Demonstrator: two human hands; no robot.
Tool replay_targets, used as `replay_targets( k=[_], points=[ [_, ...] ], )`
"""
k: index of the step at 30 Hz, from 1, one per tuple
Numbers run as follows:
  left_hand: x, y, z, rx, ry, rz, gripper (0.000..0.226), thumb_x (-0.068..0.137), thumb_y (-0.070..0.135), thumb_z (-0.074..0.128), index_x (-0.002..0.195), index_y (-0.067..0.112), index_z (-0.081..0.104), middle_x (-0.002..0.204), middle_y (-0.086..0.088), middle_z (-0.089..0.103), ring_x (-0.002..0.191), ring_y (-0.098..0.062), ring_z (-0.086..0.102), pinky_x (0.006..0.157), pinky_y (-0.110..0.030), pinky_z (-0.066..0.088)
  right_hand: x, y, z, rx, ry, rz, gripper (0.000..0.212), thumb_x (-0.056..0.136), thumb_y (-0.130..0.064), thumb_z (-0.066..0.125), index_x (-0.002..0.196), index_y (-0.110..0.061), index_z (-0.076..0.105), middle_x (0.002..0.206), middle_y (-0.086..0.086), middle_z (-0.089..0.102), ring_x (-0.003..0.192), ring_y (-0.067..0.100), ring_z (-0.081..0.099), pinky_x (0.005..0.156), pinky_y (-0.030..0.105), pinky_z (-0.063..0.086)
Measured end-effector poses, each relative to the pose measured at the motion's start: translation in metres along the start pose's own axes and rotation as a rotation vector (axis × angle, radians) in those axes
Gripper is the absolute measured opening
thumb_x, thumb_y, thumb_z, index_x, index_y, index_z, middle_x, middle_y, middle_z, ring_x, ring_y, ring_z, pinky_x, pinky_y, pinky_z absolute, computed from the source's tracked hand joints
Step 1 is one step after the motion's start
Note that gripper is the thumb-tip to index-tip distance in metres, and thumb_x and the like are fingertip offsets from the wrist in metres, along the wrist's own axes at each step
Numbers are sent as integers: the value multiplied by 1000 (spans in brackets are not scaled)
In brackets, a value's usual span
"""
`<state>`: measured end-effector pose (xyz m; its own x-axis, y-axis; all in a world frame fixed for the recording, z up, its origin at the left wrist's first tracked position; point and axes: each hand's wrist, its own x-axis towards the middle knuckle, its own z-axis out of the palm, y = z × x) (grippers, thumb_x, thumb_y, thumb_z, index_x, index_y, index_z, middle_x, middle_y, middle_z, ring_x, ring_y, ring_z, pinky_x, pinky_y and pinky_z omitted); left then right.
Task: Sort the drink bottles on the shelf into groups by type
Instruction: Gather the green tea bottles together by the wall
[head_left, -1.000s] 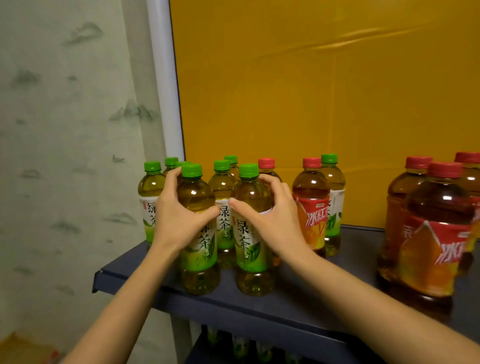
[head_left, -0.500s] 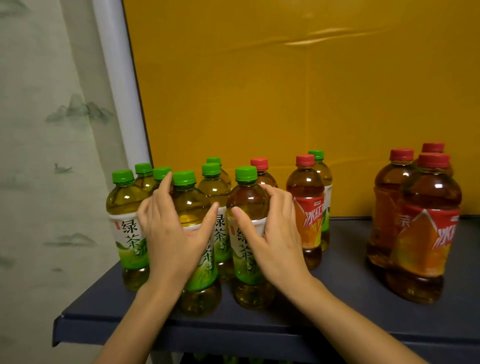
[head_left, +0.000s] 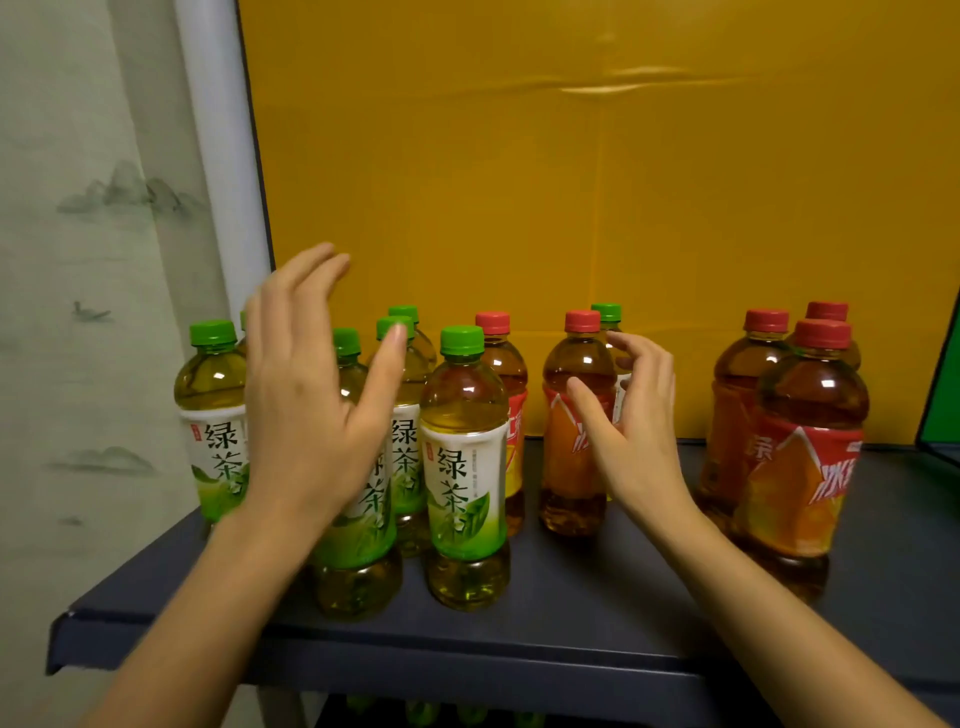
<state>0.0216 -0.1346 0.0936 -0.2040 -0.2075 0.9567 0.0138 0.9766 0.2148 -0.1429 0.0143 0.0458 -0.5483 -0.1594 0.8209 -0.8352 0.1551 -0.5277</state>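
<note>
Several green-capped green tea bottles stand clustered at the shelf's left, the front one in plain sight, another at the far left. My left hand hovers open in front of the cluster, fingers spread, holding nothing. Two red-capped iced tea bottles stand in the middle, one beside my right hand, another behind the front green bottle. My right hand is open, fingers loosely curved, close to the red bottle but not gripping it. One green-capped bottle stands behind that red bottle.
Three larger red-capped iced tea bottles stand grouped at the right. The dark blue shelf has a yellow back panel. A white post and a curtain flank the left side. More bottles show on a lower shelf.
Both hands have let go of the two front green tea bottles. My left hand rose and opened; my right hand moved right toward the middle red-capped bottle.
</note>
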Motion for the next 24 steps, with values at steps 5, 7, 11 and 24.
replay_targets(
  k=[5, 7, 11, 24],
  points=[
    [68, 21, 15, -121, -214, 135, 33, 91, 28, 43, 113, 7, 57, 117, -8, 54, 105, -14, 51, 91, -35, 44, 5, 26, 5, 62, -124, 77, 69, 83, -32, 65, 139, -17, 28, 136, 2, 34, 127, 16, 35, 106, 33, 34],
    [92, 22, 32, -119, -398, 68, 37, 90, 35, 48, 114, 8, 56, 118, -7, 56, 102, -18, 55, 85, -33, 45, 4, 31, 8, 125, -160, 113, 73, 81, -30, 68, 140, -21, 25, 134, -2, 34, 128, 16, 36, 107, 39, 36],
    [118, 15, 67, -78, -930, -165, 53, 84, 42, 58, 126, 11, 48, 125, -6, 53, 104, -23, 57, 87, -37, 49, 0, 35, 11, 170, -132, 106, 82, 74, -28, 76, 138, -28, 24, 127, -11, 32, 127, 14, 37, 105, 35, 38],
    [126, 6, 99, 100, -1599, -131, 62, 55, 30, 79, 113, 16, 59, 109, -5, 68, 97, -21, 66, 79, -30, 56, -14, 44, 21, 31, -129, 237, 98, 60, -44, 82, 136, -26, 23, 129, -7, 44, 113, 9, 46, 92, 32, 46]
  ],
)
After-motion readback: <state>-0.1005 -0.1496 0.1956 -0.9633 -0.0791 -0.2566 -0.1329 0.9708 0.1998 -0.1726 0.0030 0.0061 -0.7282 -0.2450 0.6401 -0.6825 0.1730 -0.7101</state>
